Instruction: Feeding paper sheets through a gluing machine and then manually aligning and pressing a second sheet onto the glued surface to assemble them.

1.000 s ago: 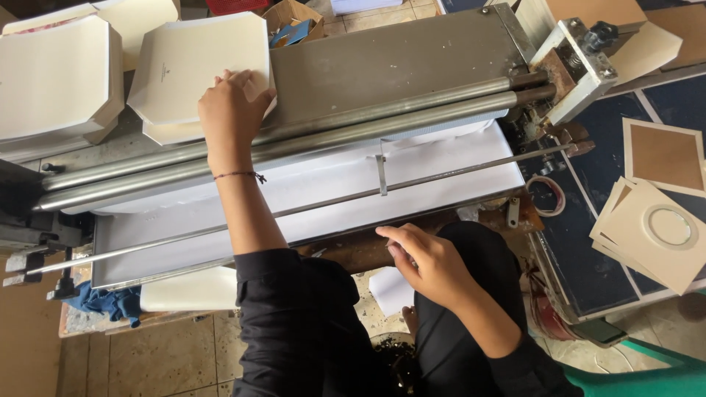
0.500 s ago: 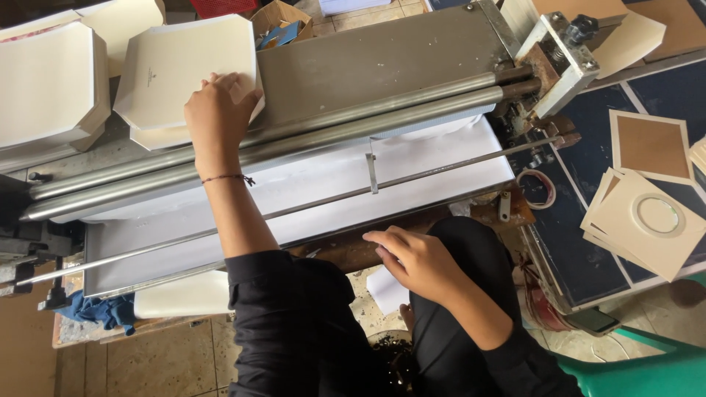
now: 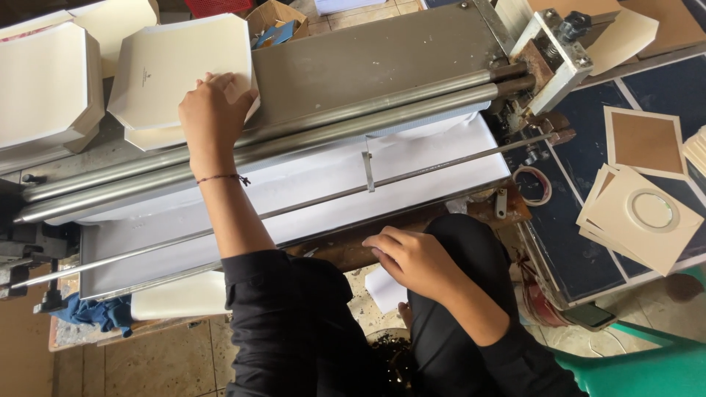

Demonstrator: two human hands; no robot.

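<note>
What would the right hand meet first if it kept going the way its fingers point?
Probably the front edge of the white feed tray, since the right hand points up-left toward it from the lap; depth is unclear, so it may pass beneath.

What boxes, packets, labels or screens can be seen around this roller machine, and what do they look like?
Open brown cardboard box: top centre, behind the machine, something blue inside.
White octagonal card sheets: top left under the left hand, a tiny dark mark on the top one.
Red crate: top edge, only partly seen.
No screens or signs.
</note>
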